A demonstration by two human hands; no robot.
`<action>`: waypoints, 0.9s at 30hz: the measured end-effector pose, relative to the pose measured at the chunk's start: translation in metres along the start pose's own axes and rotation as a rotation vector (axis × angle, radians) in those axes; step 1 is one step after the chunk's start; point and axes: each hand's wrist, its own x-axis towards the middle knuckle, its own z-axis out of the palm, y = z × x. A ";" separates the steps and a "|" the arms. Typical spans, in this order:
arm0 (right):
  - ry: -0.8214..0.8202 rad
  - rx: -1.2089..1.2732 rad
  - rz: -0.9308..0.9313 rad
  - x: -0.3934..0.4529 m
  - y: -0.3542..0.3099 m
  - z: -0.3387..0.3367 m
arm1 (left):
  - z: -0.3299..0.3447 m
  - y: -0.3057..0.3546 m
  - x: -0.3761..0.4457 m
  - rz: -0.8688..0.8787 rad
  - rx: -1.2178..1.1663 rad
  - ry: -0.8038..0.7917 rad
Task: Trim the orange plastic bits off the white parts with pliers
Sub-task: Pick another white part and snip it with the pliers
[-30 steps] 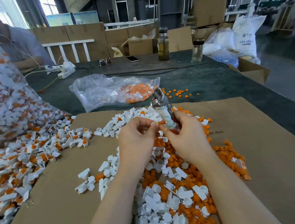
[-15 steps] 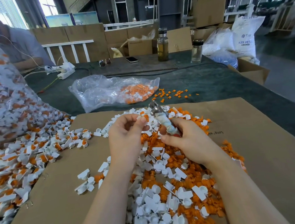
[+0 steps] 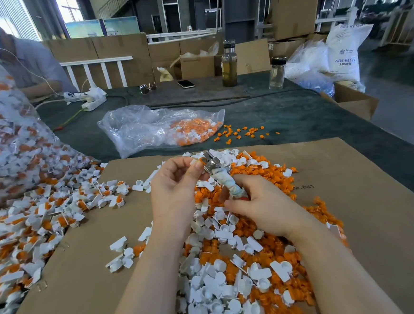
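Note:
My right hand (image 3: 262, 207) grips the cloth-wrapped handles of the pliers (image 3: 223, 179), whose metal jaws point up and left. My left hand (image 3: 176, 184) pinches a small white part with an orange bit (image 3: 200, 160) right at the jaws. Whether the jaws bite the orange bit I cannot tell. Under both hands lies a heap of trimmed white parts (image 3: 225, 279) mixed with cut orange bits (image 3: 264, 174) on a sheet of cardboard (image 3: 365, 194). Untrimmed white-and-orange parts (image 3: 32, 220) spread across the left.
A big clear bag of untrimmed parts (image 3: 9, 147) bulges at the left edge. Beyond the cardboard lie a flat plastic bag with orange bits (image 3: 159, 131), loose orange bits (image 3: 241, 131), two bottles (image 3: 228, 63), a phone (image 3: 186, 83) and a power strip (image 3: 92, 101). Another person (image 3: 20, 60) sits far left.
The pliers have tipped down and left from standing upright. My left hand moved up to meet the jaws with a part. Both hands sit slightly farther from me.

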 end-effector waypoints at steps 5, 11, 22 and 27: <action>0.024 -0.040 -0.022 0.001 -0.001 0.004 | 0.000 -0.001 0.001 -0.027 -0.051 -0.001; 0.042 -0.074 -0.030 0.003 0.003 0.007 | 0.000 -0.003 0.002 -0.039 -0.081 -0.002; 0.139 -0.176 -0.043 0.005 0.005 0.013 | -0.006 -0.002 0.007 -0.196 -0.207 0.001; 0.298 -0.248 -0.008 0.005 0.010 0.008 | -0.027 -0.002 0.020 -0.521 -0.464 0.314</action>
